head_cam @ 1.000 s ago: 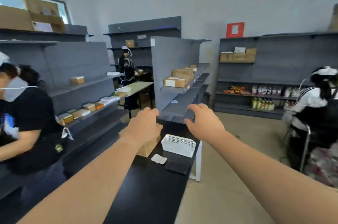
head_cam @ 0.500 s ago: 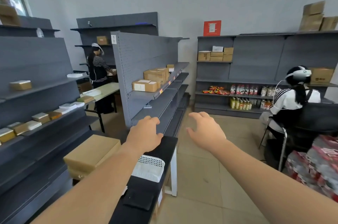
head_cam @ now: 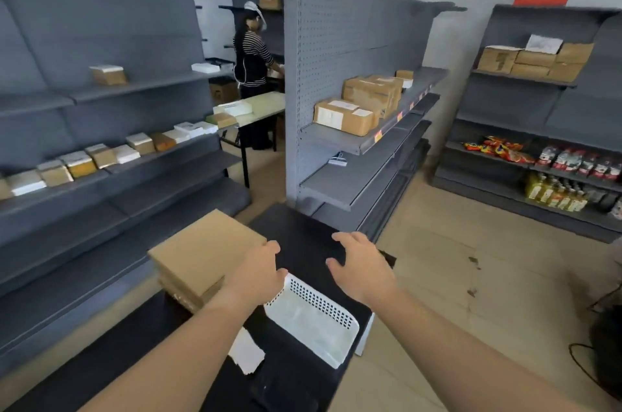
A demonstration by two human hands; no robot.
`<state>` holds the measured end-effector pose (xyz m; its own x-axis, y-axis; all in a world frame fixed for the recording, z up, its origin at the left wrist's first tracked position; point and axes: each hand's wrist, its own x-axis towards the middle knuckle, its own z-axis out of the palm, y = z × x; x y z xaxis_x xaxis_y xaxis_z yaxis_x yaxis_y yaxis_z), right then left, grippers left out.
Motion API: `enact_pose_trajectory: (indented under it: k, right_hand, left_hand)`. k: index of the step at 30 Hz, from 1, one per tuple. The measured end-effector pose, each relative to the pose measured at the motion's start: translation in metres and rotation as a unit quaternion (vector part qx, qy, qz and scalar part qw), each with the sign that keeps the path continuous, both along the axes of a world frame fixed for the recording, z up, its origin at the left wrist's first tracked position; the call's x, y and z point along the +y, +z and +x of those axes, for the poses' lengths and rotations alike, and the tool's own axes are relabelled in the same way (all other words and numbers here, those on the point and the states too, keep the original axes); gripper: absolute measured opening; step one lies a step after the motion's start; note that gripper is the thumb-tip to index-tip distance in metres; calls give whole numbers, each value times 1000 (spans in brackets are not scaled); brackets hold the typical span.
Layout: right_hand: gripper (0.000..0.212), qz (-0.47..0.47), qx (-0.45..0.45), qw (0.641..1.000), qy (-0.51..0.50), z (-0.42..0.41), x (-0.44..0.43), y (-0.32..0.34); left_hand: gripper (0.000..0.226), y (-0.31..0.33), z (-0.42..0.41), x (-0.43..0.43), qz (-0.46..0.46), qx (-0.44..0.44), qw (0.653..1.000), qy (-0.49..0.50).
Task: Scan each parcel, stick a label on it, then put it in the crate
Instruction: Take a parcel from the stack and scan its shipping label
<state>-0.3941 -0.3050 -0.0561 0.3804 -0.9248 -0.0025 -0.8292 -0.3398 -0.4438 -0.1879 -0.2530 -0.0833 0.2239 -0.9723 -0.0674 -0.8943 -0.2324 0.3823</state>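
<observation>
A stack of flat brown cardboard parcels (head_cam: 202, 253) lies on the left side of a black table (head_cam: 296, 236). A white perforated plastic crate (head_cam: 313, 317) stands on the table to its right, with nothing visible inside. My left hand (head_cam: 259, 273) hovers between the parcels and the crate, fingers spread, holding nothing. My right hand (head_cam: 363, 267) hangs over the table's far right part, just beyond the crate, also open and holding nothing. A white label sheet (head_cam: 247, 352) lies on the table near me. A dark flat object (head_cam: 282, 388) lies at the table's near end.
A grey shelf unit (head_cam: 340, 75) with cardboard boxes (head_cam: 346, 117) stands right behind the table. Long shelves (head_cam: 101, 156) with small boxes run along the left. A person in a striped top (head_cam: 252, 65) works at a far table. Snack shelves (head_cam: 552, 156) line the right wall.
The view has swung left and down, bringing the table, crate and parcels closer under my hands. Both hands have lowered toward the table and stay open.
</observation>
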Motion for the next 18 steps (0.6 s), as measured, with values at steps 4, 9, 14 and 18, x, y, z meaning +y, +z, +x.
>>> enact_pose_trajectory:
  k: [4, 9, 14, 18]
  right_hand:
    - [57, 47, -1, 996, 81, 69, -44, -46]
    - [52, 129, 4, 980, 154, 134, -105, -106]
    - [57, 170, -29, 971, 166, 184, -166, -153]
    - [66, 200, -38, 964, 170, 210, -197, -179]
  left_hand:
    - [34, -32, 55, 4, 25, 21, 991, 133]
    - [53, -84, 99, 3, 43, 48, 954, 292]
    - [50, -135, 123, -17, 23, 136, 901, 411]
    - [44, -160, 130, -34, 8, 167, 865, 473]
